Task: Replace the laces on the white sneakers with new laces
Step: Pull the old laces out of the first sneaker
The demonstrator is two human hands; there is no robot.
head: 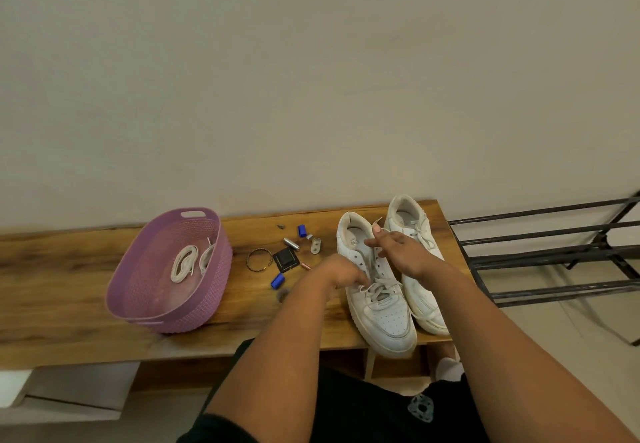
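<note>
A person is standing at a wooden worktop set against a plain wall, with two white sneakers side by side at its right end, toes pointing back toward the person. The nearer sneaker is sitting with its toe hanging just over the front edge; the other sneaker is lying just beside it on the right, touching or nearly so, its lace tied in a bow.

The left hand is resting on the nearer sneaker's left side, its grip curling down onto the old lace where the crossings are bunching over the lower eyelets; it is pinching that lace. The upper eyelets are showing bare. The right hand is reaching across the top of both shoes, thumb and forefinger holding a loose end of the same lace up by the nearer sneaker's collar, the remaining fingers lying more relaxed.

To the left, well apart from the shoes, a purple woven basket is sitting on the worktop with two coiled new laces lying inside it against the far wall. Between basket and shoes small oddments are lying scattered: a thin bangle, a dark square piece, a silver cylinder and two blue cylinders. A black metal rack is standing off the worktop's right end.
</note>
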